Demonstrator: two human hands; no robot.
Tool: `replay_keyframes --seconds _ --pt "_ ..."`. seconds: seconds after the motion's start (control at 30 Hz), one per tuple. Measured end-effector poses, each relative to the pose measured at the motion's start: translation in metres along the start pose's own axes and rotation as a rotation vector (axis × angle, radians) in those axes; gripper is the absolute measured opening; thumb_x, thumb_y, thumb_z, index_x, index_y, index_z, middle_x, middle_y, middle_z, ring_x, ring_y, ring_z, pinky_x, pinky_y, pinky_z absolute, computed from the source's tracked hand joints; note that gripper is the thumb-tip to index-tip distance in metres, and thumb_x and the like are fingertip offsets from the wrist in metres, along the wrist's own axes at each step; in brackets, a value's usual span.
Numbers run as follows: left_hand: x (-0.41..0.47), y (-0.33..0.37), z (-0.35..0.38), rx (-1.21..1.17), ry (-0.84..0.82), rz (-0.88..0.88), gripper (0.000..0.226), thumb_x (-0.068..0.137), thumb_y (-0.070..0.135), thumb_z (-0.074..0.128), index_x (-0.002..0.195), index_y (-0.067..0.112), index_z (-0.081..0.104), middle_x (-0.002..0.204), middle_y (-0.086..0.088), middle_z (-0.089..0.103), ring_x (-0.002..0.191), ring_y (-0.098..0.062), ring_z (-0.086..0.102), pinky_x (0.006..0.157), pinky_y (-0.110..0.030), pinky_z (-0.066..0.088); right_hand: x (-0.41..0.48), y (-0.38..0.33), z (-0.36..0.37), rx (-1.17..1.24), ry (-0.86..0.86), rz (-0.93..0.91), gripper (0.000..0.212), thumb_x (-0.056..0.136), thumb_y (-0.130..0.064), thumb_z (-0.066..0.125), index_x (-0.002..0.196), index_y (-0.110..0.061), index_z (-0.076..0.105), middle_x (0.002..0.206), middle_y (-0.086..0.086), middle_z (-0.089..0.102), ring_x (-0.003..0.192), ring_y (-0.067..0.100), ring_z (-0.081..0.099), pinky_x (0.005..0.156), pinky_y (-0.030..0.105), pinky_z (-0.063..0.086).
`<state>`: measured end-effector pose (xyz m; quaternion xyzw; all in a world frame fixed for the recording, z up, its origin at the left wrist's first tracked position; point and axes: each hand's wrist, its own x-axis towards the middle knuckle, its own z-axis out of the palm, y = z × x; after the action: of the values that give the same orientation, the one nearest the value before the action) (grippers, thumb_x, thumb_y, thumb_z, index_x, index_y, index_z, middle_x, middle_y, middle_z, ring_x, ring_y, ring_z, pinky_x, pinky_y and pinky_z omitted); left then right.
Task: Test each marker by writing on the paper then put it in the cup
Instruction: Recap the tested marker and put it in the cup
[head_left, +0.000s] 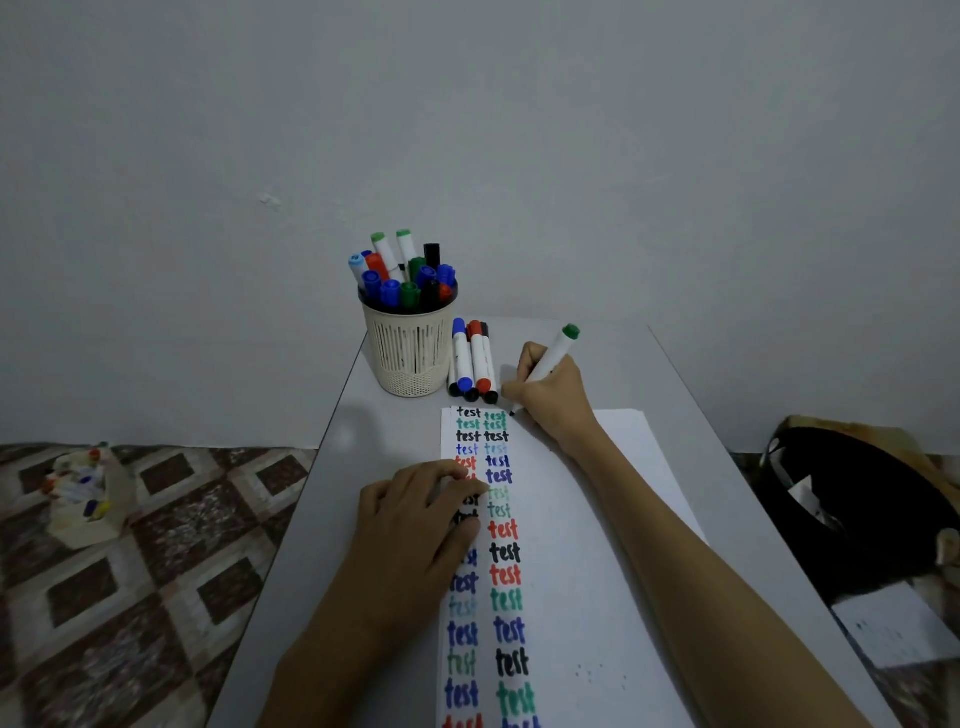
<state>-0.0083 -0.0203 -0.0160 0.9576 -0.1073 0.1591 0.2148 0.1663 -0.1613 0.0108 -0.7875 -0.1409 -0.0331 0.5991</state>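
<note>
Right hand (553, 402) fingers (524, 364) wrapped round the green marker (551, 356), tip at the paper's (597, 519) top edge, centre frame. Left hand (415, 519) lies flat, pinning the paper. Our risks: the stroke runs off onto the tabletop (322, 545), and the cup (410, 358) is crowded.

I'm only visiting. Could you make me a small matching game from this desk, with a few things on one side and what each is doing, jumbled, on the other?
Things:
1. cup
2. left hand
3. right hand
4. loose markers

States:
A. lie on the table beside the cup
B. grips the green marker, tip at the paper
C. presses on the paper
D. holds many upright markers

Pairs: 1-D, 2-C, 3-B, 4-A.
</note>
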Motion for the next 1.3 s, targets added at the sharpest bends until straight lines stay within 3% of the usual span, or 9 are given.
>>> replay_keyframes --seconds 0.17,0.37,0.57,0.73,1.3 --pt "0.001 0.0004 0.0014 0.007 0.012 0.008 0.045 0.089 0.048 0.018 0.121 0.036 0.049 0.127 0.015 0.043 0.119 0.003 0.029 0.091 -0.02 0.011 0.0021 0.0014 -0.0041 0.032 0.013 -0.024 0.035 0.072 0.011 0.065 0.061 -0.013 0.042 0.06 0.003 0.044 0.054 0.009 0.045 0.053 0.018 0.044" --pt "0.0015 0.001 0.0012 -0.01 0.018 0.008 0.049 0.088 0.05 0.017 0.12 0.034 0.05 0.126 0.014 0.044 0.119 0.0 0.031 0.091 -0.022 0.013 0.0 -0.001 -0.0026 -0.007 -0.015 -0.03 0.037 0.072 0.011 0.066 0.06 -0.014 0.042 0.058 0.001 0.045 0.052 0.007 0.044 0.047 0.013 0.04" --pt "0.0011 0.0016 0.0002 -0.015 0.007 0.008 0.05 0.087 0.051 0.016 0.121 0.034 0.049 0.127 0.015 0.043 0.12 0.001 0.029 0.092 -0.021 0.011 0.0033 0.004 -0.0055 0.052 0.005 0.002 0.035 0.07 0.012 0.065 0.06 -0.011 0.042 0.059 0.006 0.044 0.057 0.015 0.046 0.056 0.026 0.045" --pt "0.0008 -0.0006 0.0018 -0.007 0.003 0.012 0.045 0.089 0.049 0.019 0.122 0.036 0.047 0.127 0.016 0.043 0.12 0.001 0.03 0.093 -0.021 0.012 -0.0005 -0.0002 -0.0036 0.033 0.006 -0.028 0.038 0.071 0.016 0.062 0.061 -0.012 0.038 0.058 0.002 0.04 0.047 0.001 0.039 0.047 0.01 0.039" --pt "0.0009 0.0 0.0019 -0.009 0.026 0.018 0.043 0.09 0.047 0.022 0.12 0.035 0.05 0.125 0.014 0.046 0.118 0.001 0.03 0.09 -0.022 0.013 -0.002 -0.0014 -0.0056 0.009 0.057 -0.01 0.038 0.074 0.012 0.064 0.062 -0.013 0.039 0.06 0.001 0.04 0.056 0.009 0.042 0.054 0.014 0.04"
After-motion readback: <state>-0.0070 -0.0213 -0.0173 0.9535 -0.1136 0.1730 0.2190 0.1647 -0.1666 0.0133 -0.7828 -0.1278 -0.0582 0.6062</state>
